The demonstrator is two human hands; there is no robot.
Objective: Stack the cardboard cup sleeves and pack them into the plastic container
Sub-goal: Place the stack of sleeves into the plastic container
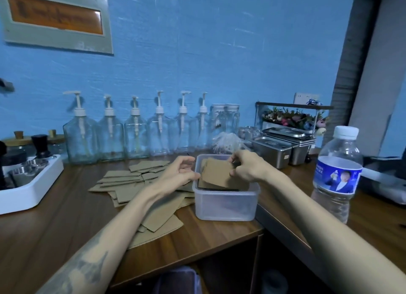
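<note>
Forearms reach in from the bottom of the frame over a wooden counter (66, 227). At centre, a clear plastic container (226, 203) is set near the counter's edge. Loose sleeves (125, 184) are spread left of it, partly under the left arm. A small stack of sleeves (217, 175) is pinched by the right hand (246, 166) above the container's opening. The left hand (178, 173) is held loosely curled beside the stack, its fingertips at the stack's edge; whether it grips cannot be told. A water bottle (338, 173) is seen at right.
</note>
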